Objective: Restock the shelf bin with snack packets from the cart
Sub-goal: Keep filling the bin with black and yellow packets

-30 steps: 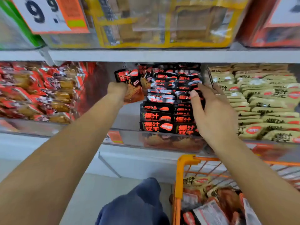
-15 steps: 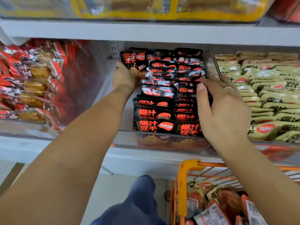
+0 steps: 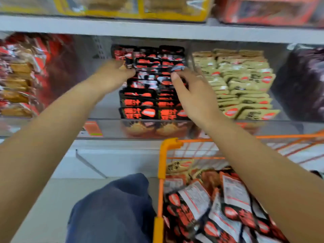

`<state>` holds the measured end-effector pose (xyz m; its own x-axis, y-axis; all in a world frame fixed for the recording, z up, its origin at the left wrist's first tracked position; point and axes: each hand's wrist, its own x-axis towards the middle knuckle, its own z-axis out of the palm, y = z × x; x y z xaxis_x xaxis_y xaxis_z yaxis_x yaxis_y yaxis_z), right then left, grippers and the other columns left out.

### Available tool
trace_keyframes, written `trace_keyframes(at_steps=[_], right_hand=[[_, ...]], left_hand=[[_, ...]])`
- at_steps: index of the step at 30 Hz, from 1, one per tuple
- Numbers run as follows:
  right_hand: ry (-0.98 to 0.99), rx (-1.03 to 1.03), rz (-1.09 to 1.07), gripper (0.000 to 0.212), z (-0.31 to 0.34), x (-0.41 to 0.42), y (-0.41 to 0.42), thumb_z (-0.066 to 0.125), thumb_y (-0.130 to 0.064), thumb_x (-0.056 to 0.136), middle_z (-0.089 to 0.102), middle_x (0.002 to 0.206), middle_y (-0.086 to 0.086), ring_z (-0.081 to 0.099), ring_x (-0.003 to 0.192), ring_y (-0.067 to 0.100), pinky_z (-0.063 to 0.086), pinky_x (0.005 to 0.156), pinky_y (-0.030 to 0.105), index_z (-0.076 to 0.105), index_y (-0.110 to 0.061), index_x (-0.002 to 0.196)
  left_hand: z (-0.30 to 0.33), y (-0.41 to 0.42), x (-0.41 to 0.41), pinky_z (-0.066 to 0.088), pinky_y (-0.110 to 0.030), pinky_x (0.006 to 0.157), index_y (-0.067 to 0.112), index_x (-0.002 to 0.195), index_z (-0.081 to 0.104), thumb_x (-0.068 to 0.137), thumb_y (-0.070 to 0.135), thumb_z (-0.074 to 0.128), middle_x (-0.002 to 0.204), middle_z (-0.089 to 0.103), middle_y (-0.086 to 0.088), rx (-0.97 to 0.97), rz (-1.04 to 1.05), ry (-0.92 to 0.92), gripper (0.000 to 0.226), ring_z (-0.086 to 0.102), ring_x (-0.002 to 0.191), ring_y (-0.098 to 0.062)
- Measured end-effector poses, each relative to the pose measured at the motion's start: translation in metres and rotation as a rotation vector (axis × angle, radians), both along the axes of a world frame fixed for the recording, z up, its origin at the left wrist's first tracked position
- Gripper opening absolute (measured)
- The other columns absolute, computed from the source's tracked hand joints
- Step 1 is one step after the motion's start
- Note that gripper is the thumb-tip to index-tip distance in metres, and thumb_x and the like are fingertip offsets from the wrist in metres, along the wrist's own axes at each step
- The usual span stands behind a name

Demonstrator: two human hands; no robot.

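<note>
Packets look light, soft and slick (foil, likely to slide off a stack), so I'd pinch them by the sealed edges. They are black with red print, stood in two rows in the clear bin; more lie in the orange cart. Left hand grips a packet at the back; right hand presses open-fingered against the right row.

Readable text is sparse, frame is motion-blurred. Front black snack packets in the shelf bin carry big red Chinese print, looks like 爆汁豆干, beside a red oval logo I can't read. Beige packets on the right: dark characters, illegible. Cart packets show white back labels, print too small.
</note>
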<state>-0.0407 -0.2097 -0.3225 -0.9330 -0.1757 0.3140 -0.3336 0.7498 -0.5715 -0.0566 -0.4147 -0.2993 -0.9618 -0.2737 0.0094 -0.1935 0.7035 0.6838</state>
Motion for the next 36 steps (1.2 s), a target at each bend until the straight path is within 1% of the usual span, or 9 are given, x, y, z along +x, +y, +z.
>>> trace_keyframes(at_steps=[3,7,13,17,21,25,30,32,36], right_hand=[[0.041,-0.167,0.14,0.038,0.024,0.023,0.027,0.042,-0.04,0.098,0.045,0.145,0.008,0.03,0.141,0.018,0.027,0.113,0.032,0.058,-0.019,0.126],[0.164,-0.217,0.242,0.02,0.027,0.083,0.084,0.046,-0.031,0.095,0.066,0.088,-0.007,0.064,0.08,0.015,0.05,0.072,0.035,0.065,-0.027,0.097],[-0.433,0.943,0.451,0.058,-0.026,0.139,0.142,0.057,-0.02,0.087,0.049,0.136,0.0,0.051,0.12,0.024,0.05,0.086,0.038,0.036,-0.029,0.141],[-0.688,1.208,0.444,0.118,-0.063,0.156,0.162,0.074,-0.049,0.076,0.009,0.16,0.009,0.024,0.142,0.031,0.036,0.105,0.045,-0.01,-0.014,0.152],[-0.481,1.293,0.47,0.071,-0.069,0.157,0.153,0.056,-0.018,0.092,0.05,0.128,0.015,0.058,0.096,0.032,0.049,0.063,0.037,0.017,-0.006,0.149],[-0.387,1.028,0.42,0.025,-0.03,0.144,0.15,0.049,-0.016,0.096,0.062,0.093,0.008,0.058,0.081,0.026,0.047,0.06,0.034,0.059,-0.011,0.119],[-0.436,-0.038,0.265,0.009,0.031,0.135,0.171,0.075,-0.014,0.081,0.055,0.06,-0.004,0.054,0.059,0.004,0.043,0.063,0.024,0.066,-0.012,0.081],[-0.531,-0.193,0.312,0.017,0.042,0.137,0.171,0.076,-0.015,0.079,0.065,0.069,-0.016,0.058,0.065,-0.009,0.043,0.066,0.007,0.065,-0.026,0.086],[-0.587,-0.189,0.254,0.047,0.039,0.132,0.163,0.081,-0.03,0.073,0.069,0.107,0.011,0.065,0.102,0.017,0.049,0.094,0.037,0.058,-0.034,0.113]], left_hand=[[0.008,0.025,0.071,0.021,-0.015,0.102,0.0,0.132,0.051,0.089,0.036,0.059,0.143,0.039,-0.022,-0.242,-0.162,0.192,0.057,0.032,0.136,-0.024],[0.002,0.076,0.153,0.012,-0.003,0.106,0.015,0.125,0.059,0.085,0.045,0.047,0.138,0.04,0.003,-0.118,-0.442,0.417,0.052,0.031,0.129,-0.001],[-0.048,0.133,0.194,0.01,-0.017,0.112,0.029,0.14,0.042,0.096,0.051,0.039,0.155,0.02,0.009,-0.309,-0.704,0.062,0.049,0.012,0.143,-0.007],[-0.055,0.138,0.191,0.015,-0.027,0.115,0.032,0.146,0.032,0.097,0.05,0.037,0.158,0.015,0.01,-0.452,-0.649,0.001,0.052,0.01,0.145,-0.009],[-0.052,0.138,0.194,0.014,-0.028,0.116,0.034,0.146,0.031,0.097,0.051,0.037,0.157,0.015,0.013,-0.438,-0.652,0.008,0.053,0.01,0.145,-0.007],[-0.054,0.136,0.194,0.017,-0.027,0.115,0.034,0.145,0.035,0.097,0.048,0.04,0.156,0.021,0.014,-0.414,-0.654,0.052,0.05,0.016,0.144,-0.007],[-0.049,0.134,0.197,0.032,-0.011,0.092,0.036,0.134,0.049,0.096,0.049,0.042,0.137,0.046,0.023,-0.136,-0.594,0.125,0.04,0.047,0.122,-0.002],[-0.043,0.134,0.198,0.037,-0.01,0.079,0.041,0.13,0.051,0.094,0.051,0.043,0.128,0.049,0.029,0.072,-0.554,0.049,0.039,0.053,0.11,0.0],[-0.027,0.136,0.196,0.04,-0.013,0.088,0.048,0.108,0.059,0.082,0.056,0.048,0.106,0.062,0.033,0.531,-0.478,-0.052,0.029,0.054,0.105,0.015]])
